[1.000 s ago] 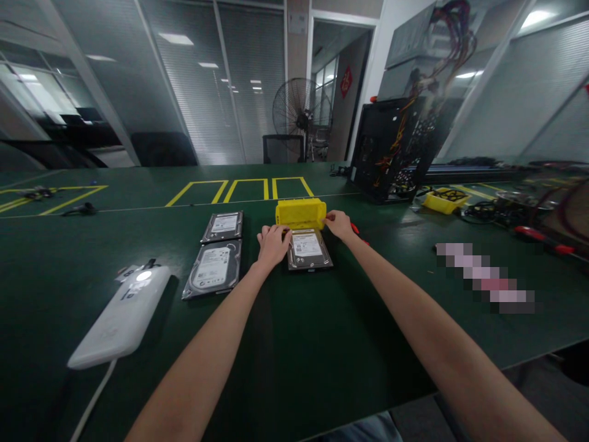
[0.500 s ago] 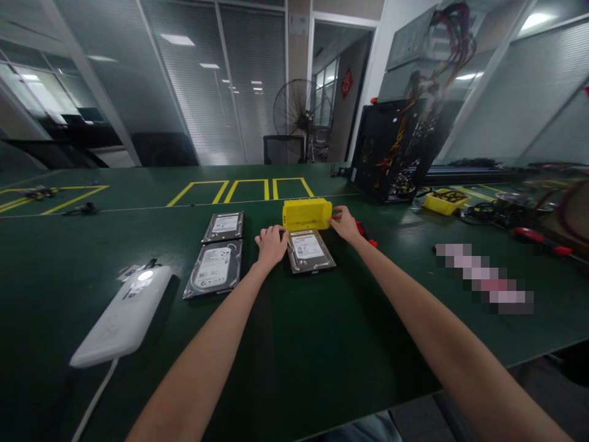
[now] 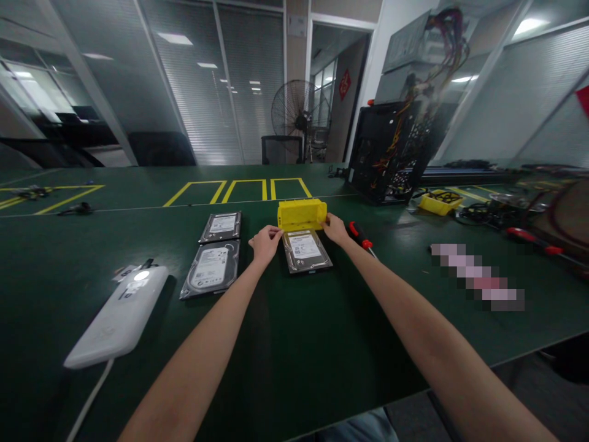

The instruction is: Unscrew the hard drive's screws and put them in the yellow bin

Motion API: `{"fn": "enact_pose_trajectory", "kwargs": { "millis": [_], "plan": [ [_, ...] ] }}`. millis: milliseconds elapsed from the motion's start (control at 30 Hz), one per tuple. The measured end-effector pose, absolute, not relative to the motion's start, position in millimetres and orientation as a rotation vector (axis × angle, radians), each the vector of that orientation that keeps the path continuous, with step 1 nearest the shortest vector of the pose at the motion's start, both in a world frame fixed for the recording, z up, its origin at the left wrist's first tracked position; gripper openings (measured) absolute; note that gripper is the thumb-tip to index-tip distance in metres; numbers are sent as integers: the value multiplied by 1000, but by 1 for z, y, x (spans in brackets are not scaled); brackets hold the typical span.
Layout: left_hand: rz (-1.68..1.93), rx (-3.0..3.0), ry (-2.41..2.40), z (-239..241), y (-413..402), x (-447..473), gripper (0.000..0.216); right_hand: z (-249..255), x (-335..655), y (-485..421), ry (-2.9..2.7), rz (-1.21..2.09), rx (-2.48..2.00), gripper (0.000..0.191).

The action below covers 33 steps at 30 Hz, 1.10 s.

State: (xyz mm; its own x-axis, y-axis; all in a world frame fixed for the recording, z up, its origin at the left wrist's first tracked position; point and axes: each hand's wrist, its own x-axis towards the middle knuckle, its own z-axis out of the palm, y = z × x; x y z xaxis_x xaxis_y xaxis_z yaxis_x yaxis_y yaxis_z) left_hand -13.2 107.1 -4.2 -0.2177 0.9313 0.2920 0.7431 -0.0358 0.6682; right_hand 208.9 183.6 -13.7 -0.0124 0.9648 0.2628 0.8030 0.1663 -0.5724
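A yellow plastic box (image 3: pixel 301 214) stands on the green table (image 3: pixel 294 344), just behind a hard drive (image 3: pixel 305 250) with a white label. My left hand (image 3: pixel 264 243) pinches the box's lower left corner, fingers curled. My right hand (image 3: pixel 335 229) grips the box's right end. Both arms reach forward across the table. Two more hard drives lie to the left: a near one (image 3: pixel 212 269) and a far one (image 3: pixel 222 226).
A red-handled screwdriver (image 3: pixel 360 236) lies right of my right hand. A white device (image 3: pixel 120 318) with a cable sits at the near left. An open black computer case (image 3: pixel 387 150) with wires stands at the back right, beside a small yellow tray (image 3: pixel 438 202) and cables.
The yellow box shifted right and then came back left. My left hand slid off the hard drive's edge up to the box's left corner. The screwdriver is now uncovered.
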Motion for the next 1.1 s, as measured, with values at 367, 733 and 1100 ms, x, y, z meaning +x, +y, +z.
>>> {"fn": "enact_pose_trajectory", "kwargs": {
  "millis": [367,733,1100],
  "plan": [
    [1125,1732,1987,-6,110,-14,16,-23,205,176,-1732,287,-1569,55],
    [1056,1771,2014,-6,109,-12,14,-3,192,142,-2015,89,-1333,36],
    [1052,1797,1951,-5,105,-12,10,-14,200,155,-2272,90,-1380,51]
  ]
}}
